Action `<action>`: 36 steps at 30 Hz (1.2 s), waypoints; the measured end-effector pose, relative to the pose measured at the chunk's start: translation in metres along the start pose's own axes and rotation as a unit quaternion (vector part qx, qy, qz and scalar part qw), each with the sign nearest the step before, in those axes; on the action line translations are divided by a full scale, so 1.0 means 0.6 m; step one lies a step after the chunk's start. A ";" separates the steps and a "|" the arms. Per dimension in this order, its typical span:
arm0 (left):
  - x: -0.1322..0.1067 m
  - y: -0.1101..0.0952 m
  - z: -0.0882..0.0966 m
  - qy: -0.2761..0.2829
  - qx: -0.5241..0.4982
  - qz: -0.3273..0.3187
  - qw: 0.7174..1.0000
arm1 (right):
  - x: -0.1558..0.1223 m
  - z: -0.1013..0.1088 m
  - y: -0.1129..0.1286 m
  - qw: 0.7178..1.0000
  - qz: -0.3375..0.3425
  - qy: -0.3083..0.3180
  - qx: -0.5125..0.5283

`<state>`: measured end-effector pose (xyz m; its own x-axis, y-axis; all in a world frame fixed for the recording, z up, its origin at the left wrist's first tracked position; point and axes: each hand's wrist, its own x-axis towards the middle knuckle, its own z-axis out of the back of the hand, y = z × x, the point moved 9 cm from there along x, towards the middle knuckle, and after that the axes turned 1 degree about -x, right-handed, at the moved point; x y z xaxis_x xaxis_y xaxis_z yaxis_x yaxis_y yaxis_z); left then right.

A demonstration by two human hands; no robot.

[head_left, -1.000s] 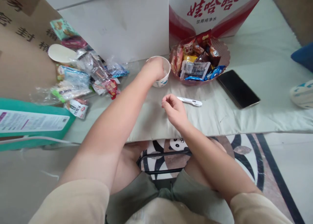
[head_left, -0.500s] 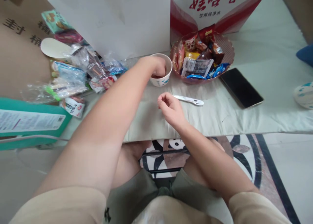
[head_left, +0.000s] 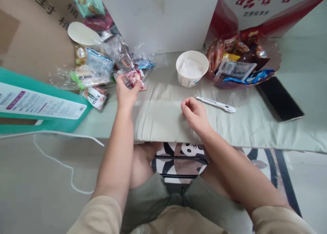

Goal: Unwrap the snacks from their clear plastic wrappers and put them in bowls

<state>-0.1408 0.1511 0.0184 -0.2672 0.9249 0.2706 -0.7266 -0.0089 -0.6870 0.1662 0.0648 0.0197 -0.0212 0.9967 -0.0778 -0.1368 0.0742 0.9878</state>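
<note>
My left hand (head_left: 126,92) is at the edge of a heap of snack packets (head_left: 102,68) and its fingers close on a small red wrapped snack (head_left: 135,79). My right hand (head_left: 194,113) rests on the pale cloth (head_left: 163,114) with its fingers curled in; I cannot make out anything in them. A white paper cup (head_left: 192,68) stands behind the hands with clear wrappers inside. A white utility knife (head_left: 216,104) lies just right of my right hand.
A brown bowl (head_left: 273,53) of wrapped snacks sits at the right, with a black phone (head_left: 279,99) beside it. A white box (head_left: 163,19) and a red-and-white carton (head_left: 268,5) stand behind. A green box (head_left: 38,108) and a white cord (head_left: 58,159) lie at the left.
My left hand has come out of the paper cup and moved left to the snack heap, closing on a red packet. The camera has shifted left. The right hand has hardly moved.
</note>
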 end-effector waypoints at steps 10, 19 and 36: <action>-0.004 -0.017 0.016 -0.059 0.025 0.072 0.995 | -0.009 -0.012 -0.001 0.995 0.025 0.021 -0.097; -0.026 -0.051 0.017 -0.125 0.066 0.052 0.989 | -0.016 -0.017 0.002 0.990 0.047 0.030 -0.129; 0.007 0.032 0.036 -0.059 -0.054 0.069 0.994 | -0.020 -0.018 0.008 0.988 0.053 0.045 -0.141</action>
<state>-0.1699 0.1467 0.0209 -0.4363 0.8668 0.2413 -0.6080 -0.0863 -0.7893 0.1550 0.0527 0.0240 -0.1366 0.9906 -0.0002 -0.3997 -0.0549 0.9150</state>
